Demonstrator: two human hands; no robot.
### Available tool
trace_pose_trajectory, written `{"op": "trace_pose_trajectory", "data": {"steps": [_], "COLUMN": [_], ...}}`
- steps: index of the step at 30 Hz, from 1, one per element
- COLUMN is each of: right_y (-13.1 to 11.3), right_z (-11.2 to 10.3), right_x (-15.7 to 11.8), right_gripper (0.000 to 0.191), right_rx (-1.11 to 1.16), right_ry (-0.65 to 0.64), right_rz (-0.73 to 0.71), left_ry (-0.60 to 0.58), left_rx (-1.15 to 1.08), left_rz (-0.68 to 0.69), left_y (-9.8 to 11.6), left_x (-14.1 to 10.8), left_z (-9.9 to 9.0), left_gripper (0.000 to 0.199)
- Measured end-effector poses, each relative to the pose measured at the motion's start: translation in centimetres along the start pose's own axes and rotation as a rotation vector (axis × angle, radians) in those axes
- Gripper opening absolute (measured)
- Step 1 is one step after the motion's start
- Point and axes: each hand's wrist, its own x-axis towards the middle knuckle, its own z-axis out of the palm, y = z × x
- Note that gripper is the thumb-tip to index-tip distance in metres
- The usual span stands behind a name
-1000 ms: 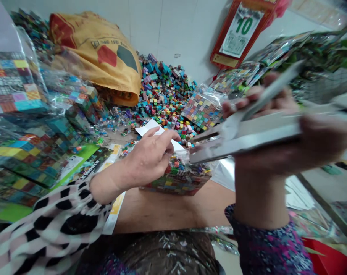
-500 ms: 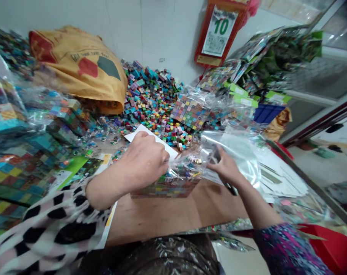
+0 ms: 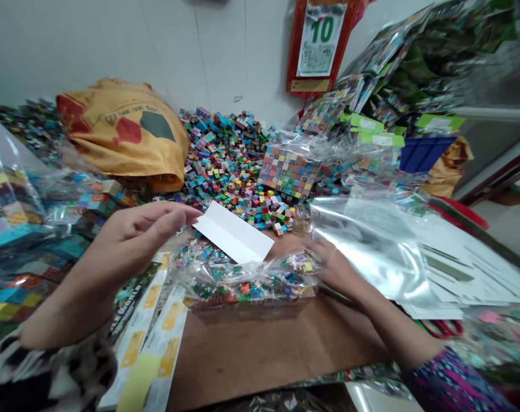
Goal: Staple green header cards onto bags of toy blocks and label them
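Red wall calendar, number "10"

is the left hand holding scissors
No, the left hand is open and empty, fingertips near a white paper strip.

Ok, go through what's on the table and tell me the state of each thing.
Left hand: open, fingertips at the white card.
Right hand: on the cube bag, grip hidden.
Cube bag: filled, lying flat.
Yellow sack: slumped, mouth open.
Loose cubes: heaped.
Clear bags: empty, flat.
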Motion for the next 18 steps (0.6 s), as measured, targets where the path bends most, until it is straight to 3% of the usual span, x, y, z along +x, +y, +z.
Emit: {"op": "trace_pose_trajectory", "data": {"steps": [2, 4, 7, 9, 14, 18], "right_y": [-0.4, -1.2, -2.4, -3.0, -3.6, -3.7], "right_z": [0.1, 0.8, 2.2, 2.6, 1.0, 0.2], "right_x": [2.8, 5.5, 8.1, 8.8, 9.2, 9.1], "right_gripper": [0.033, 0.036, 0.038, 0.032, 0.028, 0.028], "right_rx": [0.044, 0.049, 0.045, 0.035, -0.083, -0.207], "right_ry": [-0.029, -0.087, -0.194, -0.238, -0.204, -0.132], "right_rz": [0.0, 0.013, 0.013, 0.017, -0.007, -0.058], "left_ry": [0.024, -0.091, -0.203, -0.216, -0.146, -0.157], "left_rx": [-0.05, -0.073, 0.08, 0.171, 0.323, 0.678], "left_rz": [-0.118, -0.211, -0.209, -0.191, -0.122, 0.004], "left_y": [-2.2, -4.6, -7.9, -9.5, -11.3, -11.5], "left_x": [0.9, 1.7, 2.5, 2.9, 4.4, 5.8], "left_z": [0.9, 2.4, 4.3, 5.2, 6.6, 8.1], "left_gripper": [0.035, 0.035, 0.044, 0.043, 0.047, 0.055]}}
